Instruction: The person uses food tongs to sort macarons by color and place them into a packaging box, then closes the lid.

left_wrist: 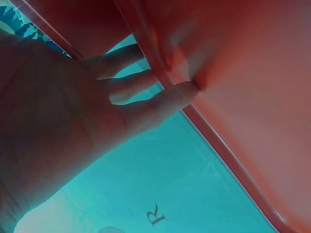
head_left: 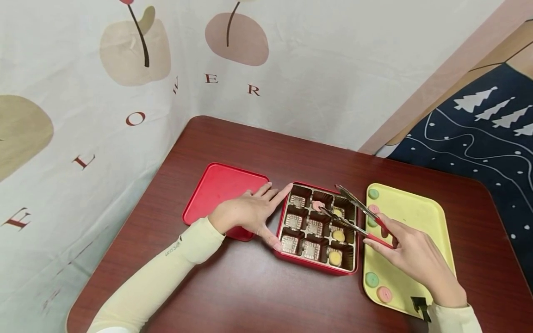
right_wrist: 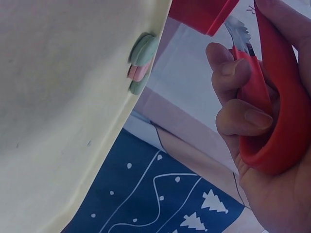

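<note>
My right hand (head_left: pixel 416 252) grips metal tongs by their red handles (right_wrist: pixel 286 121). The tong arms stand spread over a red box (head_left: pixel 312 266) with brown-gold compartments. One tip is right at a pink macaron (head_left: pixel 318 205) in the far middle compartment; the other is over the box's far right rim. Yellow macarons (head_left: pixel 338 235) sit in the right-hand column, and the other compartments hold none. With fingers spread, my left hand (head_left: pixel 247 212) sets thumb and index finger against the box's left rim, its other fingers over a red lid (head_left: pixel 226 187).
Right of the box lies a yellow tray (head_left: pixel 424 217), with green and pink macarons (head_left: pixel 385 294) along its left side. A black tape piece (head_left: pixel 419 304) marks its near edge. Cloth hangings (head_left: pixel 312 69) rise behind the dark red-brown table (head_left: pixel 233 291).
</note>
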Motion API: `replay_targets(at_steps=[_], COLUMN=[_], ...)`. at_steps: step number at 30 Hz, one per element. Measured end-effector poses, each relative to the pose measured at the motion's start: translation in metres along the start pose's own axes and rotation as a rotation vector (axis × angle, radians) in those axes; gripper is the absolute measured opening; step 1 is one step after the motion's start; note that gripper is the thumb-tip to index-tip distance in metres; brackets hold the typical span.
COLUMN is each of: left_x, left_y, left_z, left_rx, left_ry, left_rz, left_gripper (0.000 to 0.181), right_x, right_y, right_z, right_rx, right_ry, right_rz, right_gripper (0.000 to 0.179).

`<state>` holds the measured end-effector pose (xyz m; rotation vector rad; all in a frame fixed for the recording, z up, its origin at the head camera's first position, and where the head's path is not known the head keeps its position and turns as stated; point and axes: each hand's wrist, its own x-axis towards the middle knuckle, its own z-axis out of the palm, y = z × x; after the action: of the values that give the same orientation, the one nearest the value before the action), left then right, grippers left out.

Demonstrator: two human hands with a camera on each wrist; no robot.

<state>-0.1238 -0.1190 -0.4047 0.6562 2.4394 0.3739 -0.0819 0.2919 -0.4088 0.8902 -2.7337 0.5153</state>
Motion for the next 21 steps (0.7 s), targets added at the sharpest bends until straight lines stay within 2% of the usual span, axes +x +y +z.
replay_targets(at_steps=[3,8,21], left_x=[0.000,0.000,0.001], left_y=[0.000,-0.001,0.000], left_z=[0.000,0.001,0.001], left_rx=[0.001,-0.007,0.003], left_ry=[-0.001,0.005,-0.003], left_rz=[0.000,0.005,-0.002], left_gripper=[0.162,0.162,0.161], right_x=[-0.002,-0.006,-0.030], right_y=[-0.001,0.002,0.026], right_z=[-0.002,-0.007,-0.020], right_rx=[-0.008,-0.027,-0.047], right_ry=[-0.007,-0.004,0.074], right_rz=[0.034,0.079,0.133], right_gripper=[0.075,0.059,0.060])
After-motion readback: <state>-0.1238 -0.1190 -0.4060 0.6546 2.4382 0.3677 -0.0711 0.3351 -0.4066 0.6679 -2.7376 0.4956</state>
